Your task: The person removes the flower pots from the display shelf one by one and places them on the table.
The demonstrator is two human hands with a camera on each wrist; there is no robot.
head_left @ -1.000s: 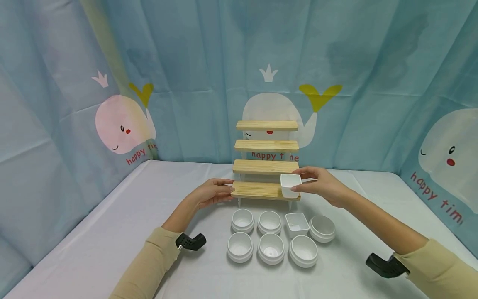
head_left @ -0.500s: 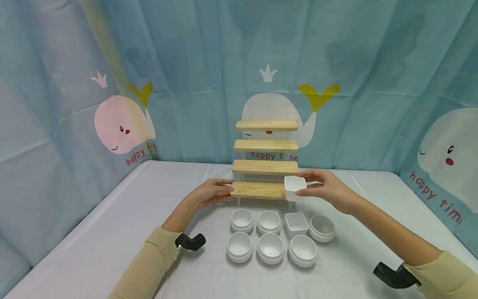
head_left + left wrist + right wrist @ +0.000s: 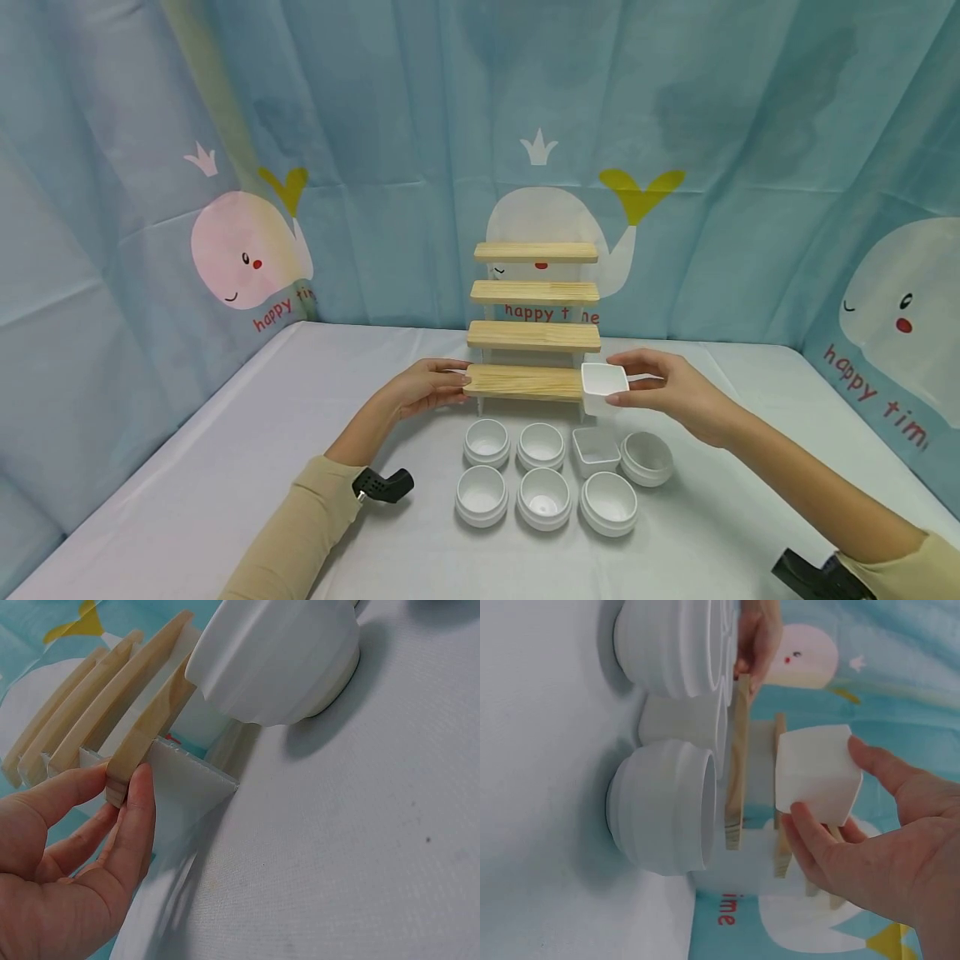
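Since the earlier frames, the right hand [image 3: 675, 392] has carried the square white cup [image 3: 604, 386] rightward and slightly down, from over the right part of the lowest shelf [image 3: 522, 382] to just off that shelf's right end. Head position and the left hand are unchanged.

Right grip: thumb on the near wall and fingers on the far wall pinch the square white cup, mouth up and roughly level. The right wrist view confirms a pinch across opposite walls, with the cup clear of the wood and not resting on anything. Pinching by the sides keeps the base free.

Left grip: the left hand [image 3: 427, 387] pinches the left end of the lowest shelf of the wooden tiered stand [image 3: 536, 317], thumb on top, fingers beneath. In my judgement this steadies the light stand against tipping or sliding.

On the bench [image 3: 225, 467], in front of the stand, six round white cups and a second square cup [image 3: 596, 450] stand in two rows, all mouth up, close together. All four shelves carry nothing. A whale-print curtain [image 3: 750, 167] encloses the bench.
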